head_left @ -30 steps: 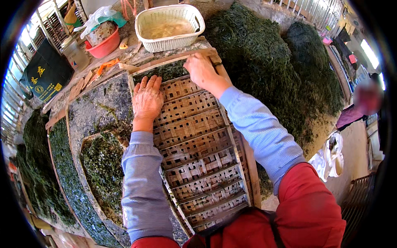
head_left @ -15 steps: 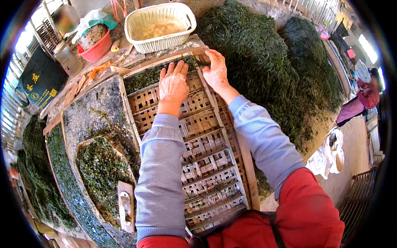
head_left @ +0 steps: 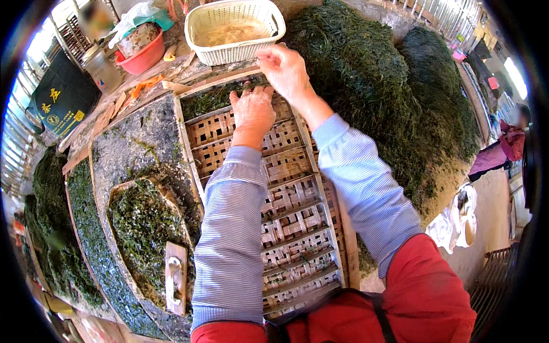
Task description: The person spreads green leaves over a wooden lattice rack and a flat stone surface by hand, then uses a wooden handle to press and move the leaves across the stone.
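A woven bamboo mat [head_left: 286,211] lies lengthwise in front of me, with a band of dark green seaweed [head_left: 211,98] spread across its far end. My left hand [head_left: 253,108] rests flat, palm down, on that far end, fingertips touching the seaweed. My right hand [head_left: 286,71] is raised just beyond it at the mat's far right corner, fingers loosely bent, close to the white plastic basket [head_left: 200,26]. Whether it pinches anything I cannot tell. Both forearms wear blue striped sleeves.
A large heap of seaweed [head_left: 372,86] fills the right side. Left of the mat are a stone slab [head_left: 137,143], a wooden-handled board with seaweed [head_left: 146,228], and stacked seaweed mats [head_left: 51,228]. A red bowl [head_left: 140,54] stands at the back. Another person [head_left: 509,143] is at far right.
Both hands have slid from the mat's middle toward its far end. The right hand has lifted off the mat's edge toward the white basket.
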A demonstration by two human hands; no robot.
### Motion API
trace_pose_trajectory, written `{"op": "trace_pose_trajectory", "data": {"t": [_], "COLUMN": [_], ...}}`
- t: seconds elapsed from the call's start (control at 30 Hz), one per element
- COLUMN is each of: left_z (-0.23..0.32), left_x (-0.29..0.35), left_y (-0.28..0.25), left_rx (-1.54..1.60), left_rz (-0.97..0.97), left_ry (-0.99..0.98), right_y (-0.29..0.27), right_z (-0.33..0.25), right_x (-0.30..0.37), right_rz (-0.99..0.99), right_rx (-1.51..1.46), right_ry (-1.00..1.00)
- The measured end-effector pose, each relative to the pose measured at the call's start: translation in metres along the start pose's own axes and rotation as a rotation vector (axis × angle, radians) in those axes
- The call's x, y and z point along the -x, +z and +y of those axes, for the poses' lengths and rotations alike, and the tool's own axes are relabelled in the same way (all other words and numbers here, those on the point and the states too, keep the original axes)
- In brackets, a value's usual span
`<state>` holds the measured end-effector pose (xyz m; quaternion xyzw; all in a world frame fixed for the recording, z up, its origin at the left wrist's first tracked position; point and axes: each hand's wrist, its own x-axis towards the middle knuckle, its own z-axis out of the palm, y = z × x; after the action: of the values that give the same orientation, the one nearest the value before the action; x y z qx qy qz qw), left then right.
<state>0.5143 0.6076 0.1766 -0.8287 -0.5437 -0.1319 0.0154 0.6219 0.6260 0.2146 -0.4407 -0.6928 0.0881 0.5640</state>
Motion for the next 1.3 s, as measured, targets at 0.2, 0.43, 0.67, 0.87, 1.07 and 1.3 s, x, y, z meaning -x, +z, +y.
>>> {"op": "trace_pose_trajectory", "data": {"t": [0.2,0.43,0.67,0.87,1.07,1.3], "left_z": [-0.023,-0.150,-0.162,-0.085,-0.100,-0.075], "left_x": [-0.013,0.081,0.290,0.370,0.422,0.310], "left_y": [0.002,-0.079,-0.105,-0.076,-0.049,-0.095], "left_rx": [0.096,0.680,0.358,-0.033,-0.037,-0.247], "left_rz": [-0.089,0.368,0.217,0.181,0.252,0.499], "left_ry": [0.072,-0.084,-0.511,-0.396,-0.562,-0.232], "right_y": [0.036,0.042,0.042,0.044,0.045,0.034], "right_z": [0.031,0.015,0.028,0.010,0.015,0.016], "right_x": [0.053,0.053,0.062,0.051,0.054,0.058], "right_rz": [0.074,-0.249,-0.122,-0.625,-0.416,0.213], "right_rx": [0.146,0.704,0.673,0.754,0.612,0.214], "right_ry": [-0.074,-0.049,-0.155,-0.049,-0.124,-0.101]}}
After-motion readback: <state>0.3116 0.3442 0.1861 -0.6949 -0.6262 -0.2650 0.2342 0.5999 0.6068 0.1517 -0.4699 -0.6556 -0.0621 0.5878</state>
